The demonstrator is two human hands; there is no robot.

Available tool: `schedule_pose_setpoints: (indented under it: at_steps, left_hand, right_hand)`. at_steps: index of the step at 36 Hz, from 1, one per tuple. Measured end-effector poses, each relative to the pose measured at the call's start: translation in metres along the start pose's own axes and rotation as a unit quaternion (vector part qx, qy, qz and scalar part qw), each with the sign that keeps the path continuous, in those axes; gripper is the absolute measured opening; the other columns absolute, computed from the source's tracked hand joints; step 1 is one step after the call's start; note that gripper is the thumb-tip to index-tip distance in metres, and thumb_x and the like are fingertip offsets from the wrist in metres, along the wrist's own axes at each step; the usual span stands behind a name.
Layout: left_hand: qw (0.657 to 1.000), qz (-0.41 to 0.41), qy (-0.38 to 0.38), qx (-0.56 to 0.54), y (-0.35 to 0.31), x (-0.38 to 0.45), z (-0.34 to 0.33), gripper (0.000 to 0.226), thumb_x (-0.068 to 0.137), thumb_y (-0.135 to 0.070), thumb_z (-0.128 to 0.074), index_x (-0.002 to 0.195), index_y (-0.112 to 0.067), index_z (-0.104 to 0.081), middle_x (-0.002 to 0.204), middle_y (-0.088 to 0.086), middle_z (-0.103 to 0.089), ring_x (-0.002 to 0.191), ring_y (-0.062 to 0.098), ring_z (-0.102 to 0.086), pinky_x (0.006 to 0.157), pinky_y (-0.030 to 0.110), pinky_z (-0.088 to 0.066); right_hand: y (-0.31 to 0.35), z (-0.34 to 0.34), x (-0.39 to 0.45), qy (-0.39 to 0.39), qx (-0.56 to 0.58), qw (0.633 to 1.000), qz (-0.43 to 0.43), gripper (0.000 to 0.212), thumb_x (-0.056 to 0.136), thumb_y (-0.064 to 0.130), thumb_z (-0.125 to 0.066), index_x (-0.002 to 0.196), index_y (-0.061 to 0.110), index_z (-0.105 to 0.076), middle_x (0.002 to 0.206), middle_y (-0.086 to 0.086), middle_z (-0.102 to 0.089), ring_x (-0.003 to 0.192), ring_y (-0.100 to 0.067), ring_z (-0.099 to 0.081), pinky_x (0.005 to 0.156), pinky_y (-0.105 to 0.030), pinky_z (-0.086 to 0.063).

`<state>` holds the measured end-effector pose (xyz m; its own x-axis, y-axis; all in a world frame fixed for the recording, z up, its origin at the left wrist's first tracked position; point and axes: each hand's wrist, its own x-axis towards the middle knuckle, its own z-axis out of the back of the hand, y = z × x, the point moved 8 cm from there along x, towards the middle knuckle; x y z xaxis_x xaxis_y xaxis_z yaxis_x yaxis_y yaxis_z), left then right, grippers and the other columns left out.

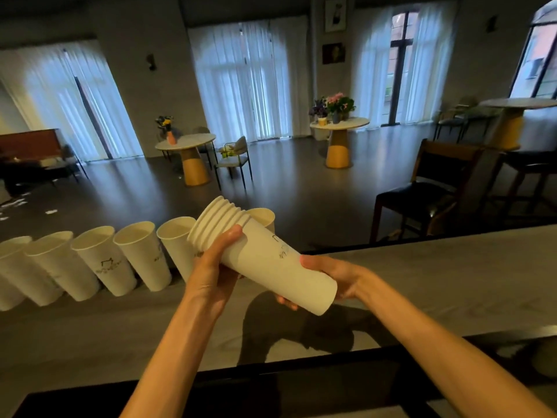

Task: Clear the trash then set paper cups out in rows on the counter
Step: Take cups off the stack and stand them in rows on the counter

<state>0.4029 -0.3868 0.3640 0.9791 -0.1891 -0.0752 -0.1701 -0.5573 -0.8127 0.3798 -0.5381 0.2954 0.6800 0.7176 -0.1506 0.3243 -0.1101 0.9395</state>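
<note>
You've stood one row of paper cups [102, 263] along the tabletop's [422, 276] far edge, from 9 toward 12 o'clock; further rows remain, I'd judge. Your left hand [211, 273] wraps the stack [262, 257] near its rims, your right hand [337, 279] cradles its base. The stack, above the tabletop, lies tilted, mouths toward 10 o'clock.

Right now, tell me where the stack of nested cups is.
In the head view the stack of nested cups is centre frame, tilted above the counter, held by the left hand near the rims and the right hand near the base, just right of the row of cups.
</note>
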Motion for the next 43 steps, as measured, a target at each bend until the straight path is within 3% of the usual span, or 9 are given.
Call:
schedule_pose_setpoints:
  at_steps: [3,8,11,15,26,34,38,40,43]
  left_hand:
    - [0.997,-0.051,-0.005,0.057,-0.007,-0.002,-0.004,0.083,0.043,-0.032,-0.090,0.121,-0.026,-0.063,0.112,0.003,-0.074,0.109,0.021,-0.070,0.083,0.042,-0.060]
    - [0.996,-0.079,-0.039,-0.001,-0.027,0.004,0.009,0.081,0.062,-0.027,-0.086,0.138,-0.018,-0.059,0.125,0.005,-0.070,0.118,0.022,-0.065,0.074,0.034,-0.061]
    - [0.994,-0.072,-0.038,-0.075,-0.042,0.006,0.020,0.058,0.082,-0.021,-0.074,0.137,-0.014,-0.056,0.120,0.005,-0.069,0.120,0.021,-0.064,0.083,0.034,-0.060]
    - [0.987,-0.096,-0.028,-0.123,-0.063,0.005,0.033,0.055,0.088,-0.025,-0.072,0.140,-0.017,-0.054,0.131,0.005,-0.067,0.121,0.022,-0.065,0.091,0.037,-0.059]
    - [0.987,-0.080,-0.023,-0.138,-0.057,0.004,0.061,0.051,0.093,-0.024,-0.067,0.141,-0.015,-0.054,0.136,0.008,-0.067,0.125,0.025,-0.064,0.102,0.043,-0.054]
    - [0.995,-0.050,-0.008,-0.090,-0.039,0.005,0.039,0.117,0.037,-0.028,-0.101,0.143,-0.017,-0.054,0.137,0.010,-0.066,0.125,0.026,-0.065,0.094,0.047,-0.058]
    - [0.997,-0.019,0.008,-0.072,-0.018,0.003,0.010,0.119,0.025,-0.028,-0.102,0.136,-0.017,-0.060,0.129,0.010,-0.071,0.117,0.025,-0.069,0.094,0.049,-0.058]
    - [0.997,0.004,0.029,-0.067,-0.002,0.001,-0.011,0.116,0.022,-0.027,-0.103,0.131,-0.016,-0.063,0.120,0.009,-0.075,0.109,0.023,-0.072,0.087,0.046,-0.062]
    - [0.996,0.038,0.064,-0.054,0.023,-0.004,-0.044,0.115,0.026,-0.026,-0.102,0.133,-0.015,-0.061,0.119,0.009,-0.075,0.108,0.023,-0.072,0.077,0.041,-0.063]
  right_hand:
    - [0.009,0.026,-0.009,-0.134,-0.175,0.975,-0.014,0.085,0.065,0.049,-0.085,0.138,0.023,-0.049,0.129,-0.001,-0.063,0.119,-0.020,-0.060,0.100,-0.042,-0.050]
    - [0.019,0.067,-0.032,-0.253,-0.365,0.896,-0.012,0.078,0.065,0.013,-0.089,0.130,0.030,-0.051,0.126,0.012,-0.061,0.121,-0.007,-0.057,0.102,-0.039,-0.050]
    - [0.012,0.099,-0.040,-0.336,-0.364,0.869,0.004,0.085,0.059,0.011,-0.092,0.129,0.026,-0.048,0.127,0.009,-0.058,0.123,-0.013,-0.055,0.100,-0.037,-0.050]
    - [0.003,0.132,-0.034,-0.429,-0.304,0.850,0.032,0.099,0.053,0.018,-0.096,0.134,0.028,-0.042,0.133,0.006,-0.056,0.127,-0.018,-0.052,0.104,-0.047,-0.048]
    - [0.007,0.167,0.015,-0.513,-0.264,0.815,0.060,0.095,0.056,0.017,-0.095,0.134,0.023,-0.041,0.136,-0.002,-0.055,0.128,-0.023,-0.052,0.105,-0.050,-0.047]
    - [-0.005,0.167,0.010,-0.475,-0.302,0.826,0.011,0.100,0.056,0.021,-0.096,0.138,0.024,-0.039,0.138,-0.001,-0.052,0.126,-0.021,-0.051,0.104,-0.049,-0.047]
    - [-0.007,0.162,-0.036,-0.563,-0.287,0.775,-0.002,0.044,0.072,0.020,-0.086,0.106,0.014,-0.058,0.097,-0.003,-0.064,0.089,-0.018,-0.065,0.080,-0.031,-0.059]
    - [-0.002,0.139,-0.055,-0.532,-0.238,0.813,-0.005,0.026,0.086,0.031,-0.074,0.098,0.009,-0.066,0.089,-0.005,-0.067,0.078,-0.015,-0.066,0.070,-0.026,-0.057]
    - [-0.007,0.079,-0.059,-0.310,-0.009,0.950,-0.015,0.054,0.094,0.057,-0.051,0.105,0.008,-0.071,0.102,-0.012,-0.069,0.089,-0.018,-0.068,0.077,-0.030,-0.056]
